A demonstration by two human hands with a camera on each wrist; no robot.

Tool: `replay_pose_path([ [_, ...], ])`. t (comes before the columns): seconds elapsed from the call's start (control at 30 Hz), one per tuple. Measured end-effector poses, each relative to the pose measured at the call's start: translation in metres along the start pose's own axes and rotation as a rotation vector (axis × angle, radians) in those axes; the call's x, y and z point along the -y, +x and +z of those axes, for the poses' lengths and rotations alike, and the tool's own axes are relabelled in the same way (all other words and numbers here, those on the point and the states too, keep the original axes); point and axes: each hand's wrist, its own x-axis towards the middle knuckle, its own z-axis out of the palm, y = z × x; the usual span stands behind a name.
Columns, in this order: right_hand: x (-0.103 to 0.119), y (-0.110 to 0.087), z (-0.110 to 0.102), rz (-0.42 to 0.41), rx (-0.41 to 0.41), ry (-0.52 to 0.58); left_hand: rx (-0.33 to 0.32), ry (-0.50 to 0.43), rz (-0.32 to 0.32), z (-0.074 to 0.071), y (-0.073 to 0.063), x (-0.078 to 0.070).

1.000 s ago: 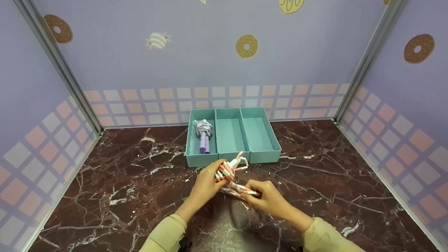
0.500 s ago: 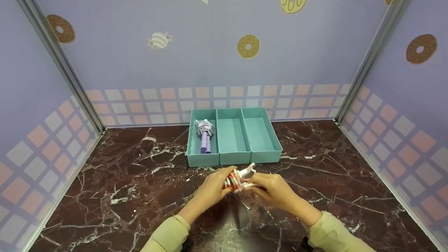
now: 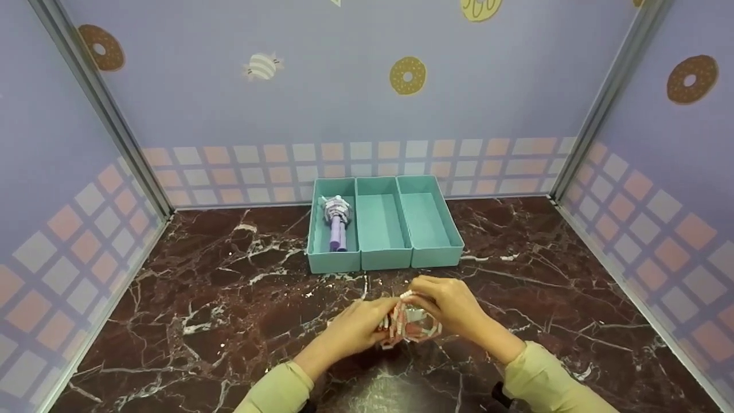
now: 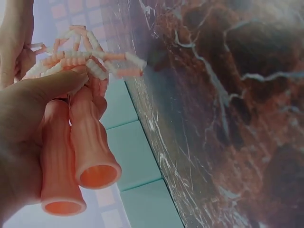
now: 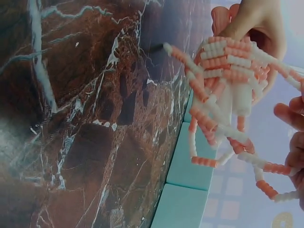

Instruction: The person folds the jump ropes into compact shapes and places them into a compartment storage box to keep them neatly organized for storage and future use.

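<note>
My left hand point(image 3: 362, 324) grips a pink-and-white beaded jump rope point(image 5: 227, 61), its cord bunched and wound into coils. In the left wrist view the rope's two pink handles point(image 4: 90, 137) stick out side by side from that hand, thumb laid across their tops. My right hand point(image 3: 453, 301) pinches a strand of the beaded cord just right of the left hand. Loose loops of cord point(image 3: 425, 332) hang below the right hand. In the head view the handles are hidden behind the left hand.
A teal three-compartment box point(image 3: 385, 259) stands at the back near the wall. Its left compartment holds a bundled purple-and-white jump rope point(image 3: 337, 215) with purple handles point(image 3: 338, 236). Patterned panels point(image 3: 367, 103) enclose the dark marbled table point(image 3: 189, 275) at the back and sides.
My right hand has moved up and in from the lower right, bringing its strand of cord beside the left hand. The left hand has shifted slightly down and right with the rope.
</note>
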Motion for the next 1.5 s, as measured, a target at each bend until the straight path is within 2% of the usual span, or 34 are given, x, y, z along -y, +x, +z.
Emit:
replay_pose_path([
  [0.1,-0.003,0.0,0.0,0.094,0.058,0.034,-0.002,-0.02,0.009,0.001,-0.001,0.001],
  [0.23,-0.011,0.002,-0.002,0.229,0.176,0.099,-0.018,-0.039,0.028,0.002,-0.004,0.003],
  [0.37,-0.024,0.004,0.001,0.334,0.3,0.239,-0.006,-0.064,0.048,0.001,-0.008,0.004],
  [0.47,-0.032,0.005,0.005,0.377,0.372,0.363,0.045,-0.09,0.058,-0.001,-0.01,0.003],
  [0.57,-0.038,0.005,0.009,0.403,0.43,0.453,0.08,-0.101,0.098,-0.001,-0.012,0.002],
  [0.7,-0.043,0.003,0.015,0.437,0.525,0.566,0.076,-0.092,0.197,0.001,-0.012,0.0],
  [0.8,-0.047,0.001,0.02,0.459,0.589,0.665,0.069,-0.109,0.234,0.002,-0.013,-0.001],
  [0.93,-0.05,-0.005,0.026,0.463,0.584,0.764,0.046,-0.182,0.216,0.003,-0.013,-0.001],
  [1.1,-0.053,-0.011,0.033,0.413,0.497,0.812,-0.008,-0.249,0.18,0.003,-0.012,0.0],
  [1.23,-0.057,-0.015,0.036,0.344,0.413,0.861,-0.083,-0.281,0.151,0.001,-0.008,0.0],
  [1.3,-0.058,-0.017,0.038,0.279,0.362,0.871,-0.131,-0.296,0.128,0.001,-0.006,0.001],
  [1.37,-0.057,-0.019,0.039,0.237,0.315,0.837,-0.185,-0.313,0.103,0.0,-0.005,0.001],
  [1.43,-0.055,-0.021,0.04,0.281,0.298,0.856,-0.23,-0.329,0.071,0.0,-0.003,0.002],
  [1.5,-0.052,-0.022,0.042,0.373,0.308,0.89,-0.268,-0.336,0.039,0.001,-0.002,0.003],
])
